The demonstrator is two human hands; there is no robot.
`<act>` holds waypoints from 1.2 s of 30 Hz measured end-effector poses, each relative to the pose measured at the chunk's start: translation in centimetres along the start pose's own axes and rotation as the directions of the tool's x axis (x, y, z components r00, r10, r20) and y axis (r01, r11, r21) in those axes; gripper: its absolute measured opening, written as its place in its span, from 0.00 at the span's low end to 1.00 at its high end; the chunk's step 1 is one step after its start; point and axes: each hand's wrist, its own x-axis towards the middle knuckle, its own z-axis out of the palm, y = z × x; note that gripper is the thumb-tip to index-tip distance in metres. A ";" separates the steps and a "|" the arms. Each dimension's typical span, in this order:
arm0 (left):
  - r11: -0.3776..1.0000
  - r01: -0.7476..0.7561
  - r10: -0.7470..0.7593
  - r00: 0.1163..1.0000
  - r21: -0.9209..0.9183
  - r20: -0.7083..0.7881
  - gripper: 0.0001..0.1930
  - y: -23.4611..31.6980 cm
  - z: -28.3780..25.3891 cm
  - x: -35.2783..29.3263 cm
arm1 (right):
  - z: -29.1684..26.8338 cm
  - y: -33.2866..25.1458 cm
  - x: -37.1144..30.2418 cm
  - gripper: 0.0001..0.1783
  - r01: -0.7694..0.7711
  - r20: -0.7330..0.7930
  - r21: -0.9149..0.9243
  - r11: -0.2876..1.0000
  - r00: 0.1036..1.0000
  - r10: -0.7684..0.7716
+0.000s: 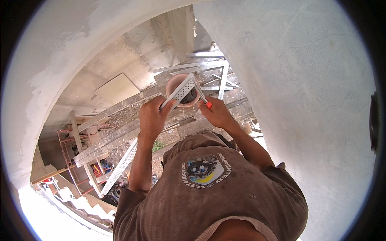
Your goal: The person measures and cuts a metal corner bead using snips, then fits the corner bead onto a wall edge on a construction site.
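My left hand [152, 115] is closed on a short, flat-sided strip of perforated metal profile [179, 93], which slants up and to the right. In my right hand [216, 112] is a slim metal tool with a red handle [209, 105] that looks like snips. Its narrow metal part meets the far end of the strip. Below both hands is a round pinkish bucket [170, 85], partly covered by the strip, with something dark inside. My right fingers partly hide the tool's handle.
Wooden planks [120, 134] form a platform below me. Long metal profiles [223, 80] lie beyond the bucket, and another perforated strip [119, 168] leans at left. A red metal frame [69, 149] stands lower left. A smooth curved wall [305, 100] rises close on the right.
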 end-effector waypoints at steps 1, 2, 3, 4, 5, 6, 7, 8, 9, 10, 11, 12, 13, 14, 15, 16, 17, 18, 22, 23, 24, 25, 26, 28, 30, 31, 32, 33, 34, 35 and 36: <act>1.000 -0.008 0.008 1.000 0.005 0.001 0.19 0.0 0.0 0.0 | 0.0 -0.1 0.0 0.19 -0.010 0.004 -0.002 1.000 1.000 0.010; 1.000 -0.009 0.009 1.000 -0.002 -0.002 0.19 0.1 0.0 0.0 | -0.1 -0.1 0.0 0.19 -0.020 0.009 -0.004 1.000 1.000 0.020; 1.000 -0.010 0.010 1.000 -0.009 -0.005 0.19 0.3 0.0 0.0 | 0.0 0.0 0.0 0.19 -0.009 0.001 0.001 1.000 1.000 0.009; 1.000 -0.011 0.011 1.000 -0.016 -0.009 0.19 0.4 0.0 0.0 | 0.2 0.1 0.0 0.19 0.002 -0.006 0.005 1.000 1.000 -0.002; 1.000 -0.011 0.011 1.000 -0.012 -0.006 0.19 0.4 -0.1 -0.1 | 0.2 0.2 0.0 0.19 0.013 -0.013 0.010 1.000 1.000 -0.013; 1.000 -0.010 0.010 1.000 -0.009 -0.003 0.19 0.5 -0.2 -0.1 | 0.3 0.1 0.0 0.19 0.007 -0.013 0.022 1.000 1.000 -0.007; 1.000 -0.009 0.009 1.000 -0.005 0.000 0.19 0.5 -0.1 -0.1 | 0.3 0.0 -0.1 0.19 0.001 -0.013 0.033 0.999 1.000 0.000; 1.000 -0.008 0.008 1.000 -0.011 -0.004 0.19 0.5 -0.1 -0.2 | 0.3 -0.1 -0.1 0.19 -0.005 -0.013 0.045 0.999 1.000 0.006; 1.000 -0.007 0.007 1.000 -0.016 -0.009 0.19 0.4 0.0 -0.2 | 0.3 0.0 -0.1 0.19 -0.010 -0.009 0.045 0.999 1.000 0.010; 1.000 -0.006 0.006 1.000 -0.022 -0.012 0.19 0.4 0.0 -0.2 | 0.4 0.1 -0.1 0.19 -0.015 -0.006 0.046 0.999 1.000 0.015; 1.000 -0.005 0.005 1.000 -0.019 -0.010 0.19 0.4 0.0 -0.3 | 0.5 0.2 -0.1 0.19 -0.019 -0.003 0.047 0.999 1.000 0.020; 1.000 -0.004 0.004 1.000 -0.016 -0.008 0.19 0.3 0.0 -0.3 | 0.5 0.1 -0.1 0.20 -0.020 0.000 0.048 0.999 1.000 0.020; 1.000 -0.004 0.004 1.000 -0.014 -0.005 0.19 0.2 0.0 -0.3 | 0.6 0.1 0.0 0.20 -0.020 0.002 0.048 0.999 1.000 0.020; 1.000 -0.005 0.005 1.000 -0.007 -0.001 0.19 0.2 0.0 -0.3 | 0.6 0.0 0.0 0.21 -0.021 0.005 0.048 0.999 1.000 0.020; 1.000 -0.007 0.007 1.000 0.001 0.003 0.19 0.3 -0.1 -0.4 | 0.7 0.1 0.0 0.22 -0.017 -0.005 0.037 0.999 1.000 0.017; 1.000 -0.009 0.009 1.000 0.007 0.007 0.19 0.3 -0.2 -0.4 | 0.9 0.2 0.0 0.23 -0.015 -0.016 0.026 1.000 1.000 0.015; 1.000 -0.005 0.005 1.000 0.000 0.009 0.19 0.3 -0.2 -0.4 | 1.0 0.3 0.0 0.24 -0.012 -0.026 0.015 1.000 1.000 0.013; 1.000 -0.002 0.002 1.000 -0.007 0.011 0.19 0.3 -0.2 -0.4 | 1.2 0.3 0.0 0.25 -0.011 -0.046 0.006 1.000 0.999 0.011; 1.000 0.006 -0.006 1.000 -0.007 0.015 0.19 0.6 -0.3 -0.3 | 1.4 -0.1 0.0 0.26 -0.022 -0.072 0.004 1.000 0.997 0.022; 1.000 0.003 -0.003 1.000 -0.011 0.010 0.19 0.6 -0.3 -0.3 | 1.3 -0.2 -0.1 0.26 -0.029 -0.064 0.012 0.999 0.998 0.030; 1.000 0.001 -0.001 1.000 -0.015 0.006 0.19 0.7 -0.4 -0.3 | 1.4 0.0 0.0 0.26 -0.032 -0.060 0.021 0.999 0.998 0.034; 1.000 -0.003 0.003 1.000 -0.020 0.003 0.19 0.8 -0.3 -0.2 | 1.5 0.4 0.0 0.26 -0.037 -0.057 0.030 0.999 0.998 0.038; 1.000 -0.006 0.006 1.000 -0.016 0.005 0.19 0.8 -0.3 -0.2 | 1.5 0.7 0.1 0.26 -0.041 -0.054 0.038 0.998 0.998 0.043; 1.000 -0.012 0.012 1.000 -0.008 0.007 0.19 0.7 -0.4 -0.2 | 1.5 1.0 0.2 0.25 -0.046 -0.030 0.016 0.999 0.998 0.046; 1.000 -0.010 0.010 1.000 -0.013 0.017 0.19 0.7 -0.4 -0.1 | 1.3 0.9 0.2 0.25 -0.048 -0.017 -0.005 0.999 0.999 0.048; 1.000 -0.008 0.009 1.000 -0.015 0.022 0.19 0.7 -0.4 -0.1 | 1.2 0.6 0.2 0.25 -0.049 -0.016 -0.015 0.999 0.999 0.048; 1.000 0.000 0.001 1.000 -0.021 0.026 0.19 0.6 -0.4 -0.2 | 1.2 0.4 0.2 0.26 -0.049 -0.014 -0.025 0.998 0.999 0.048; 1.000 0.008 -0.007 1.000 -0.026 0.030 0.19 0.6 -0.4 -0.2 | 1.2 0.4 0.2 0.26 -0.051 -0.015 -0.019 0.998 0.999 0.051; 0.999 0.015 -0.014 0.999 -0.033 0.035 0.19 0.5 -0.3 -0.2 | 1.2 0.4 0.2 0.26 -0.054 -0.016 -0.013 0.998 0.998 0.054; 0.999 0.017 -0.016 0.999 -0.032 0.037 0.18 0.5 -0.2 -0.1 | 1.2 0.5 0.2 0.27 -0.057 -0.018 -0.008 0.998 0.998 0.057; 0.999 0.019 -0.018 0.999 -0.031 0.040 0.18 0.4 -0.1 -0.1 | 1.2 0.5 0.3 0.27 -0.055 -0.021 -0.011 0.998 0.998 0.055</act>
